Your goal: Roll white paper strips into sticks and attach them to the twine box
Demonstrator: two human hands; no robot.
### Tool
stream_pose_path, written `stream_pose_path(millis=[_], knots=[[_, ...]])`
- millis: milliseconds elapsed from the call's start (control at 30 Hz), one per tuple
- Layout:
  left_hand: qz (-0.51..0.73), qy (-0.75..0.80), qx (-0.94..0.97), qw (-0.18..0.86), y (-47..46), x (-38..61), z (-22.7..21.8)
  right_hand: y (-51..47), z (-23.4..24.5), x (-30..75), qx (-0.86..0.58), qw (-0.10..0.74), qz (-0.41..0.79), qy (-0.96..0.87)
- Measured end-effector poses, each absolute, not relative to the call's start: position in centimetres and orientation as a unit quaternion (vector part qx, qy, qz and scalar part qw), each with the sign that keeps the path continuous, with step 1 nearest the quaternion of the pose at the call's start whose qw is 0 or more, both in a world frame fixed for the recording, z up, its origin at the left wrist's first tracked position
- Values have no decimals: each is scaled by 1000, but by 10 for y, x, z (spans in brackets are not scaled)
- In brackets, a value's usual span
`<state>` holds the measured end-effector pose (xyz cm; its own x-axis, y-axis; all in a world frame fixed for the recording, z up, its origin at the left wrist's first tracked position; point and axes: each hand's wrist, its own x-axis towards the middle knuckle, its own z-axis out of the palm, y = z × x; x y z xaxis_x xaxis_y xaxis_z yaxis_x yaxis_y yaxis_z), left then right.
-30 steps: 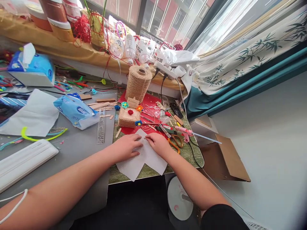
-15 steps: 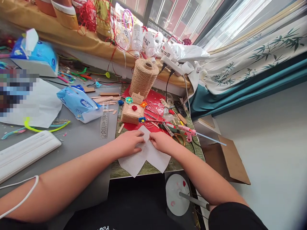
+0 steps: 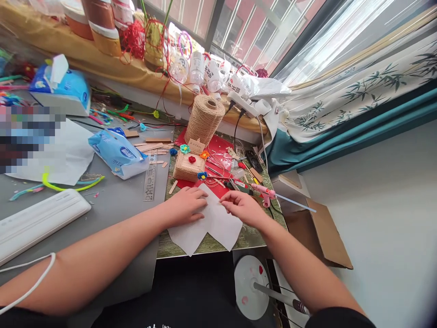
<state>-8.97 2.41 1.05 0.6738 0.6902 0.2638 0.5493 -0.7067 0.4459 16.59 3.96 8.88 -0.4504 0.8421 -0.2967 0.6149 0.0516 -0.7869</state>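
A white sheet of paper [image 3: 221, 228] with a V-shaped notch in its near edge lies at the front of the table. My left hand [image 3: 186, 206] rests on the sheet's left part, palm down, fingers spread. At the right edge of the paper is my right hand [image 3: 241, 207], its thumb and forefinger drawn together in a pinch. Whatever sits between those fingertips is too small to make out. Just beyond the paper stands a twine-wrapped box [image 3: 189, 167] with small coloured flowers and a little sign. Behind the box is a big spool of twine [image 3: 205, 119].
A pink glue gun [image 3: 264, 191] with a long glue stick lies right of my right hand. A clear ruler [image 3: 149, 180], a blue tissue pack [image 3: 118, 152] and a white device [image 3: 44, 223] lie to the left. A red mat [image 3: 182, 183] carries tools and scraps.
My right hand has moved a little to the right, from the middle of the paper to its edge. My left hand stays on the sheet. The view has shifted slightly.
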Motion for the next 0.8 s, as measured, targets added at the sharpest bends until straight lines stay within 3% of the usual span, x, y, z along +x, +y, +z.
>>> stream_pose_path(millis=[133, 433, 800], knots=[[308, 329, 867, 211, 19, -86, 22, 18, 80, 148, -493, 210, 571, -622], [419, 326, 814, 237, 15, -86, 23, 4, 69, 135, -476, 290, 640, -529], [425, 348, 788, 278, 20, -89, 20, -9, 51, 123, -461, 447, 603, -474]])
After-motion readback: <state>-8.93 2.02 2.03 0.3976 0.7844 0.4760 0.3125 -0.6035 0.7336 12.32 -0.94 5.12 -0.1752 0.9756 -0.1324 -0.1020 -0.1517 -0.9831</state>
